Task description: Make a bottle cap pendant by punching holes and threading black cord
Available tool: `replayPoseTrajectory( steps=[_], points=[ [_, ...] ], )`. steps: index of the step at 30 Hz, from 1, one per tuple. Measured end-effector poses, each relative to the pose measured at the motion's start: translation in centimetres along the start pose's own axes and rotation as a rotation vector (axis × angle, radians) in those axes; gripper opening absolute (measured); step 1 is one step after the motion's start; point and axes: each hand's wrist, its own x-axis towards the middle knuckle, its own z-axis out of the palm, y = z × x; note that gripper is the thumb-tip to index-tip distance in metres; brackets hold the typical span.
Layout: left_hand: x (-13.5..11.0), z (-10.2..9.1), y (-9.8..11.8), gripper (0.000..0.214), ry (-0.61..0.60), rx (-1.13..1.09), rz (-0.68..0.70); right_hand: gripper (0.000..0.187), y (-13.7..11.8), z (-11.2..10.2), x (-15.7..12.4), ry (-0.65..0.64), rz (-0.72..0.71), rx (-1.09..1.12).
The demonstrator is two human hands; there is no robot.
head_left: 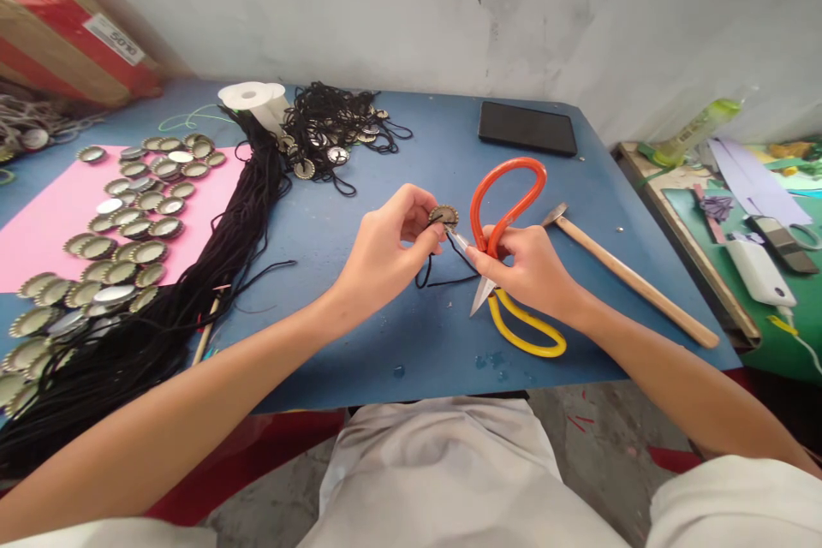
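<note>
Between thumb and fingers, my left hand (398, 240) pinches a crimped metal bottle cap (443, 214) above the blue table. A black cord (451, 282) hangs in a loop from the cap. My right hand (533, 261) is closed around spread scissors (476, 210) with one red and one yellow handle. One scissor blade points at the cap's lower edge, and its tip is at or very near the cap and cord; exact contact is hard to see. The other blade (481, 298) points down toward the table.
Loose bottle caps (149, 251) cover pink paper (38, 223) at left, beside a long bundle of black cords (224, 227). Behind are a white spool (270, 107) and a corded pile (327, 124). A phone (527, 128) and hammer (635, 276) lie at right.
</note>
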Motion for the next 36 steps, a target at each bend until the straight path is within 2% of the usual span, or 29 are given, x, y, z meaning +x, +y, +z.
replayPoseTrajectory(
  steps=[36],
  points=[
    [-0.17, 0.01, 0.37, 0.011, 0.006, -0.026, 0.002, 0.036, 0.20, -0.20, -0.12, -0.011, 0.012, -0.008]
  ],
)
